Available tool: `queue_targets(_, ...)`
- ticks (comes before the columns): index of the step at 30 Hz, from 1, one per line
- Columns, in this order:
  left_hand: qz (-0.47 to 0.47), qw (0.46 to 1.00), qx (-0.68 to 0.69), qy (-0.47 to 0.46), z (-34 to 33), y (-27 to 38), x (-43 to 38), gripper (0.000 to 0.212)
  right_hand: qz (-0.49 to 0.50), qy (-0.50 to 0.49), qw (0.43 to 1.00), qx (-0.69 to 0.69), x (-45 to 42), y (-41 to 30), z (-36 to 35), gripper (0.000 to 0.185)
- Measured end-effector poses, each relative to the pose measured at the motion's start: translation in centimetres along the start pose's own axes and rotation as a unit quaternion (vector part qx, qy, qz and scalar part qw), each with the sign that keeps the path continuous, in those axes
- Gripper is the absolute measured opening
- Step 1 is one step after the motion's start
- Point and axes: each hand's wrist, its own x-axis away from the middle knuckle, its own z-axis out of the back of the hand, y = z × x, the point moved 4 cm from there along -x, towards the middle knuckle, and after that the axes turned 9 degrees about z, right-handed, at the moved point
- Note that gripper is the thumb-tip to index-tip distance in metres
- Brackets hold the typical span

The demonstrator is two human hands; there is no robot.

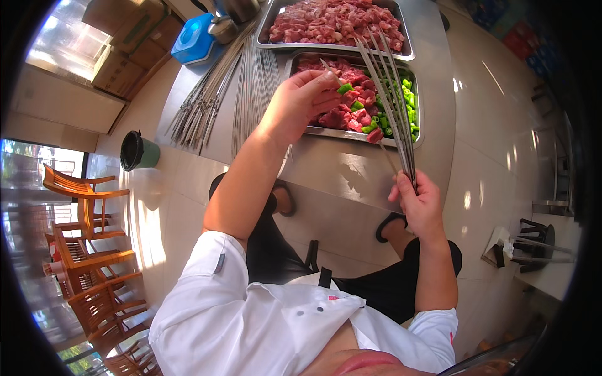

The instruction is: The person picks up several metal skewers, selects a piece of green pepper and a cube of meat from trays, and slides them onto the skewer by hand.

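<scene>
Near the upper middle, my left hand (pixel 314 94) pinches the upper part of a metal skewer threaded with red meat and green pepper pieces (pixel 357 105); the tip sticks out above its fingers. My right hand (pixel 418 199) grips a fanned bundle of flat metal skewers (pixel 395 103) and the lower end of the loaded skewer. Behind the loaded skewer is a steel tray (pixel 345 135) with raw red meat chunks (pixel 329 115) on the left and cut green peppers (pixel 410 101) on the right. A second steel tray (pixel 329 46), heaped with paler raw meat (pixel 336 21), stands beyond it.
On the steel table (pixel 376 174), many loose skewers (pixel 202 98) lie left of the trays, near a blue-lidded container (pixel 193 40) and a small metal pot (pixel 223 29). A lined bin (pixel 146 150) and wooden chairs (pixel 84 185) stand on the floor at left, a dark stool (pixel 541 235) at right.
</scene>
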Motion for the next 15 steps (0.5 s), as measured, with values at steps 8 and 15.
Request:
queue_targets(8,-0.279,0.804,-0.509,0.132,-0.3,1.8,-0.1,0.031,0.006,0.097,0.994,-0.045,-0.2,-0.2,2.0,0.022)
queue_targets(15,-0.377,0.608,-0.672,0.192,-2.2,0.5,-0.2,0.021,0.008,0.095,0.994,-0.044,0.1,-0.1,2.8,0.022)
